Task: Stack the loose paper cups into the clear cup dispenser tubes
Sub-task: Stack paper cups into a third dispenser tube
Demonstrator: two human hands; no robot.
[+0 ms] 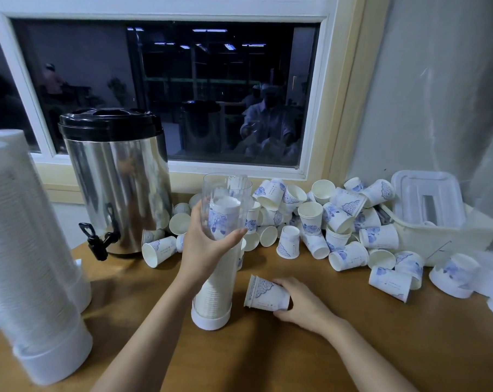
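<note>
Left hand (204, 244) wrapped around the clear plastic dispenser tube (222, 222); right hand (303, 302) closed on a white paper cup with blue print (266, 292).

Tube stands upright on a white round base cap (210, 319) at centre of the brown wooden tabletop (352, 349), nearly full of nested cups, top cup just below the open rim. Held cup lies on its side on the table, just right of the tube base, mouth facing left. Pile of loose blue-print paper cups (324, 222) sits far right against the window sill, some nested, most tipped over. Stainless steel drinks urn with black lid and tap (118, 182) far left, touching the pile's edge. Two filled tubes (27, 250) near left, blurred. White plastic basket (437, 222) far right beside the pile.
</note>
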